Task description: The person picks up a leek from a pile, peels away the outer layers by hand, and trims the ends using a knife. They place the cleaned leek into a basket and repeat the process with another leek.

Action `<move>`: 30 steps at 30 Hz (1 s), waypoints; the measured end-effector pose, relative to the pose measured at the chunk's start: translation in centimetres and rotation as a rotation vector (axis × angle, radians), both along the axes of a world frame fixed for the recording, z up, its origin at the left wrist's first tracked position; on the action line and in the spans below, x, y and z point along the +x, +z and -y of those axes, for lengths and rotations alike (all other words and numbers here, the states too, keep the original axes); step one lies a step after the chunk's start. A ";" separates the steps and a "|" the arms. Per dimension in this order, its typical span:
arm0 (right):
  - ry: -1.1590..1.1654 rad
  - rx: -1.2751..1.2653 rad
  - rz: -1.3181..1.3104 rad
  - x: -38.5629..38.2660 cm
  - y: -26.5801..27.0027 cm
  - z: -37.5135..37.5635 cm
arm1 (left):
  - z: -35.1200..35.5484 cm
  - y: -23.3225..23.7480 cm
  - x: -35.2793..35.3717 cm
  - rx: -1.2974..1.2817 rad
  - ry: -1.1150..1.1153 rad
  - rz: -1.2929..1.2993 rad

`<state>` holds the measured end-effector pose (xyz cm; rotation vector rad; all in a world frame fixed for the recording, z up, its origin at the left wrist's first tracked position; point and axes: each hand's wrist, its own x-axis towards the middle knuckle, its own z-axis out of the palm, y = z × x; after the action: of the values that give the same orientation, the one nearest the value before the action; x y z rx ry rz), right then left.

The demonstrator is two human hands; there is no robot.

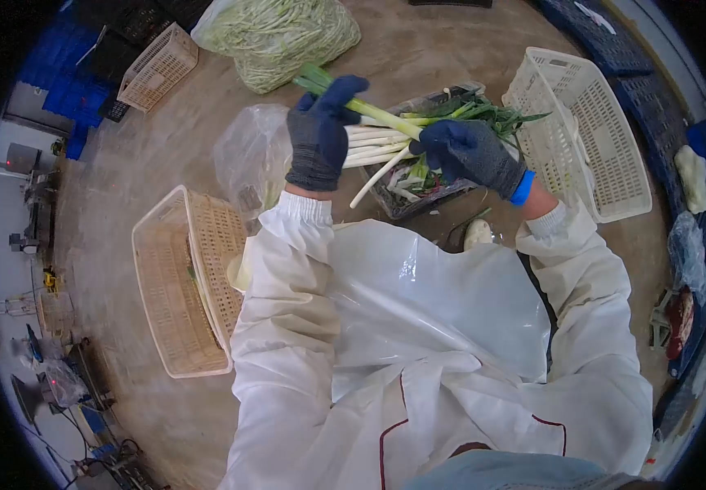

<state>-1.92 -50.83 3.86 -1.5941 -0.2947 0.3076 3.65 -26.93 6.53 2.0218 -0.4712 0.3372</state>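
Head view: a person in a white coat and clear plastic apron (418,302) works above a brown concrete floor (149,171).
Left hand: the left hand (318,139), in a dark blue knitted glove, is closed. Its lower fingers curl about the white ends of a bundle of white-stalked green onions (377,145), and its raised fingertips pinch a single pale green stalk (381,113) lying over the bundle.
Right hand: the right hand (469,151), in a like glove with a bright blue cuff, is clenched round the bundle where white turns to green.
Pose: both forearms reach toward 12 o'clock with the backs of the hands up. The bundle lies crosswise between them, its leaves pointing to 2 o'clock.
Under the bundle: a dark plastic crate (430,200) holds onion trimmings.
3 o'clock of the hands: a white slotted plastic basket (606,155), tilted.
8 o'clock of the hands: a cream slotted plastic basket (177,302), tilted against the person's left side, with a scrap of green inside.
11 o'clock of the hands: a clear plastic sack (279,37) stuffed with pale green stalks.
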 end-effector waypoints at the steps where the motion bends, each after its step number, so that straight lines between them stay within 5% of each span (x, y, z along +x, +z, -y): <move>1: 0.007 -0.056 0.012 0.2 0.5 0.1 | -0.7 -0.5 1.0 -0.041 0.031 0.065; 6: -0.122 -0.336 0.280 0.5 0.8 1.2 | -7.7 -2.2 5.6 -0.830 -0.032 -0.187; 7: -0.146 -0.419 0.323 1.1 0.0 1.9 | -7.6 -2.2 4.3 -0.271 0.295 0.023; 10: -0.203 -0.576 0.704 1.7 -0.5 1.7 | -3.0 -1.9 2.7 -0.783 -0.101 -0.456; 11: -0.182 -0.678 0.668 1.4 0.3 1.3 | -0.3 -2.0 1.0 -0.669 -0.124 -0.589; 12: -0.177 -0.798 0.712 0.8 1.2 0.5 | 1.5 -2.6 -0.4 0.047 -0.304 0.018; 14: -0.146 -0.848 0.785 0.8 0.6 0.5 | 2.7 -0.5 -1.7 0.339 -0.360 0.032; 18: -0.175 -0.885 0.784 2.0 1.1 4.2 | -5.0 -1.4 4.7 -1.310 -0.530 -0.713; 23: -0.192 -0.741 0.587 2.5 1.7 7.6 | -7.0 -0.9 3.8 -1.199 -0.261 -0.647; 26: -0.101 -0.195 0.178 2.4 2.0 7.7 | -8.5 -2.2 4.9 -1.100 -0.356 -0.416; 27: -0.117 -0.255 0.178 1.9 3.2 7.0 | -8.9 -1.4 4.8 -1.241 -0.364 -0.613; 30: -0.075 -0.111 0.103 2.5 2.4 7.3 | -8.4 -0.8 4.4 -1.233 -0.413 -0.674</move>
<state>0.56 -58.16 6.26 -1.7294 -0.2997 0.1870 8.03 -18.56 5.70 0.7127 -0.1452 -0.2817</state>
